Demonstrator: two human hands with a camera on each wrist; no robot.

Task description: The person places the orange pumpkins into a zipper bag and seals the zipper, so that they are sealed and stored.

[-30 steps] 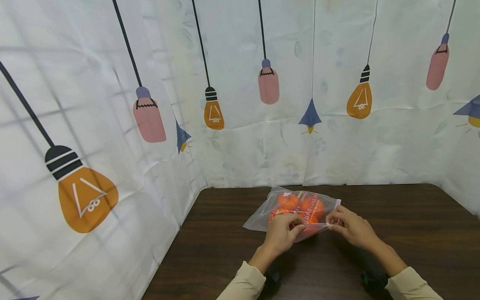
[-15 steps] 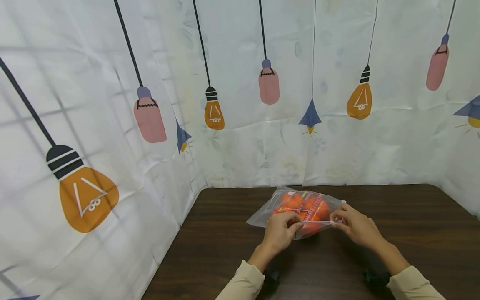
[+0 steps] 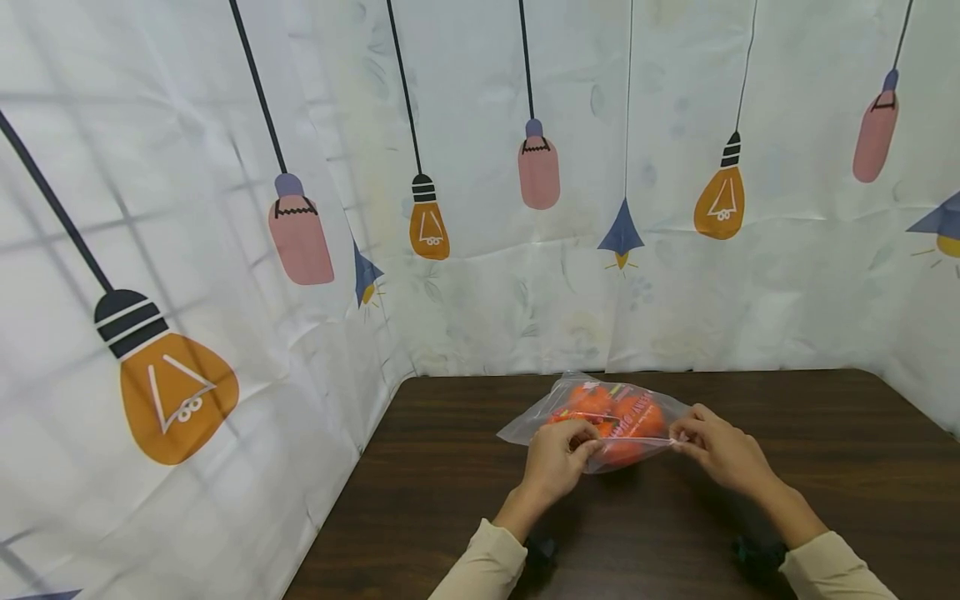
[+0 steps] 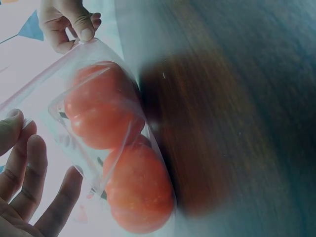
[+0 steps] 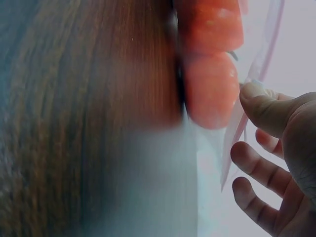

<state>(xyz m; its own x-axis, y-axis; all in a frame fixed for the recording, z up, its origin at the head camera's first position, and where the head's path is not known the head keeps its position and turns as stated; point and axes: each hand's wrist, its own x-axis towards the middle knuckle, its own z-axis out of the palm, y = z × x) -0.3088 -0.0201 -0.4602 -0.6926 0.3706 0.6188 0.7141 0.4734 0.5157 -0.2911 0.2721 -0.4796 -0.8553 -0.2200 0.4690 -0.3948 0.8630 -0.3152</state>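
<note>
A clear zip bag (image 3: 540, 417) with pink printing lies on its side near the middle of the table, its opening edge toward me. Inside are several red-orange tomatoes (image 4: 138, 187), pressed against the plastic. With thumb and forefinger my left hand (image 3: 555, 458) pinches the zip edge near its middle, other fingers spread beside the bag. At the edge's right end my right hand (image 3: 723, 450) pinches the pinkish zip strip (image 5: 271, 44) between thumb and forefinger, where a small pale piece (image 5: 256, 86) shows at the thumb tip. The zip runs taut between both hands.
The dark wooden table (image 3: 420, 500) reaches back to a white curtain (image 3: 487, 308) printed with hanging lamps, which also closes off the left side. Cream sleeves (image 3: 483, 562) cover both forearms, with small dark devices (image 3: 757, 554) under the wrists.
My right hand has moved a little right and up, drawing the bag slightly the same way. My left hand has shifted slightly left, so the gap between the hands is wider.
</note>
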